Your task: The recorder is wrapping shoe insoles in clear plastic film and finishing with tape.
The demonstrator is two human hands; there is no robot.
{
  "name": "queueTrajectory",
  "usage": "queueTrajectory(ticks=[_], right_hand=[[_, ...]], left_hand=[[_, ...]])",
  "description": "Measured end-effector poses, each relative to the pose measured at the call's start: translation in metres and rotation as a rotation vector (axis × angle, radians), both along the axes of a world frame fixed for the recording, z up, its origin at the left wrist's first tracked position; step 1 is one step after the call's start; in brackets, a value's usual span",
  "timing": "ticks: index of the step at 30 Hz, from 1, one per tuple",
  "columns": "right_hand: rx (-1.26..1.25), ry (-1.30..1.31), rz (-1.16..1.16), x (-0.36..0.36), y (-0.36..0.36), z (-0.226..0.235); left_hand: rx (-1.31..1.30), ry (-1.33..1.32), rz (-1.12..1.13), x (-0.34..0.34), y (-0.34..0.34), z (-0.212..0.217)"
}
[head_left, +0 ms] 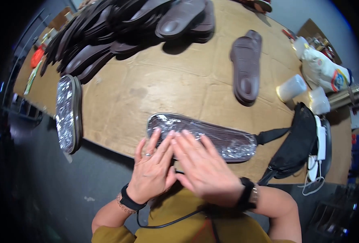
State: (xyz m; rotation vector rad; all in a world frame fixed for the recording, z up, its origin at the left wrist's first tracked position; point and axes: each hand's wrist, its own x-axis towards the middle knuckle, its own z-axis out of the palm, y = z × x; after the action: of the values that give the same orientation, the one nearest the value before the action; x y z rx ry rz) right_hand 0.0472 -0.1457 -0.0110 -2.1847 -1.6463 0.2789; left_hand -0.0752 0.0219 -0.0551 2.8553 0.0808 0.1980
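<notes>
Both hands lie flat and open, gripping nothing: left hand (152,172) and right hand (203,168) press the film-wrapped sole (211,135) onto the cardboard tabletop (167,89), probably smoothing wrap. Bare brown sole (246,65) sits at 1 o'clock.

A footwear workshop is shown. A large worktable (179,87) covered in brown board fills the frame. Dark brown soles (106,30) are heaped at the upper left, and one sole (246,65) is laid apart at upper right. Foil-wrapped soles (68,113) are seen at the left edge and centre. Plastic containers (291,88) are stood at the right.
</notes>
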Motion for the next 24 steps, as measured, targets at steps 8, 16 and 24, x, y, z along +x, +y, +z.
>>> queueTrajectory(ticks=[8, 16, 24], right_hand=[[-0.152, -0.082, -0.032, 0.004, -0.035, -0.01], [-0.215, -0.151, -0.198, 0.018, -0.099, 0.003], [-0.136, -0.066, -0.338, 0.015, -0.115, 0.007]], left_hand=[[0.018, 0.063, 0.028, -0.003, -0.003, -0.003], [-0.037, 0.039, 0.039, 0.0, -0.005, 0.001], [-0.048, -0.002, -0.002, 0.012, -0.008, 0.02]])
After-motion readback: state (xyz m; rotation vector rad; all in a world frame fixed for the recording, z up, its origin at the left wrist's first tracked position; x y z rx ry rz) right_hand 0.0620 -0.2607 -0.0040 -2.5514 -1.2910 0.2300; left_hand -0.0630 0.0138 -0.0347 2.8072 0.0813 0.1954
